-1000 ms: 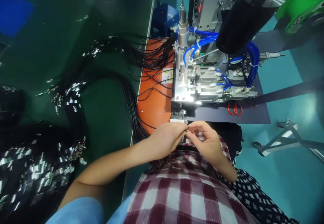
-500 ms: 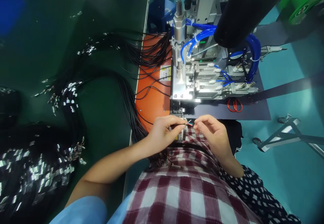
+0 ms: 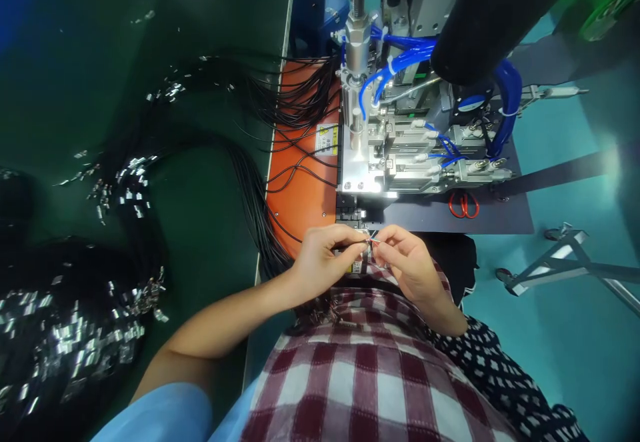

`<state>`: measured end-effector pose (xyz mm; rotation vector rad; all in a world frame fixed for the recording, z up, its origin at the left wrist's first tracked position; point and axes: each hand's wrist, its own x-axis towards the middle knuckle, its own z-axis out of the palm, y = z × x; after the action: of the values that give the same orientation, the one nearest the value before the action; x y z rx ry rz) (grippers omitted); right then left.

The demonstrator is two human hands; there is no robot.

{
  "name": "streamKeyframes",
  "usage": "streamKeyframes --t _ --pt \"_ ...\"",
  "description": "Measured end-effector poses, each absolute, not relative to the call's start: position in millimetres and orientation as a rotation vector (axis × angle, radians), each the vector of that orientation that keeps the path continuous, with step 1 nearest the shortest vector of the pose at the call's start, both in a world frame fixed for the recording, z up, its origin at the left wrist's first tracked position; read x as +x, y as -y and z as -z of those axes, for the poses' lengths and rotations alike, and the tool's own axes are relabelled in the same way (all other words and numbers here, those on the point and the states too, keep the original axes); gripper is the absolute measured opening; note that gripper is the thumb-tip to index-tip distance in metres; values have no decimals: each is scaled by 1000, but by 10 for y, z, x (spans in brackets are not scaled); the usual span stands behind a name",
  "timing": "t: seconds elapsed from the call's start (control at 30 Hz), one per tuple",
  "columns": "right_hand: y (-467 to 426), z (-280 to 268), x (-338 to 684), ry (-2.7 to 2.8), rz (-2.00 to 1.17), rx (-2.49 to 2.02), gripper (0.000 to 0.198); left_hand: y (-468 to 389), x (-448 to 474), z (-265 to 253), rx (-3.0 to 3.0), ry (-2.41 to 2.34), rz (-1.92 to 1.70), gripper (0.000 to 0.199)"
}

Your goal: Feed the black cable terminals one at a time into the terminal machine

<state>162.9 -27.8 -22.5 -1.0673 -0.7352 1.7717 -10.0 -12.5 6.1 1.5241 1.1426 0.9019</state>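
My left hand (image 3: 327, 255) pinches a black cable near its end, where thin coloured wires (image 3: 370, 240) stick out past the fingertips. My right hand (image 3: 406, 262) meets it from the other side, thumb and forefinger closed on those fine wires. The two sets of fingertips almost touch, just in front of a machine (image 3: 357, 175) with metal cylinders and blue air hoses. Between the fingers, the separate wire strands are too small to tell apart.
Bundles of black cables (image 3: 245, 182) run over an orange plate (image 3: 303, 209) and the dark green table (image 3: 210, 215). A heap of cables with shiny ends (image 3: 75, 335) lies at left. Red-handled scissors (image 3: 463, 205) rest on the grey plate. A metal stand (image 3: 555, 262) is at right.
My right hand has moved left and closed on the coloured wires, which stood free of it before. My left hand keeps its pinch on the cable. The view has shifted slightly.
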Motion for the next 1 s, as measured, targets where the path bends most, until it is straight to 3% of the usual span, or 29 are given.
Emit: streamKeyframes --t 0.23,0.57,1.0 --pt "335 242 1555 896 -1668 -1070 9 155 -108 -27 1472 -1126 -927 8" --pt "243 218 1599 1052 -1668 -1043 11 28 -177 -95 922 -977 -677 18" --pt "335 199 1318 1085 -1428 -1324 12 62 -68 15 720 -1087 -837 20"
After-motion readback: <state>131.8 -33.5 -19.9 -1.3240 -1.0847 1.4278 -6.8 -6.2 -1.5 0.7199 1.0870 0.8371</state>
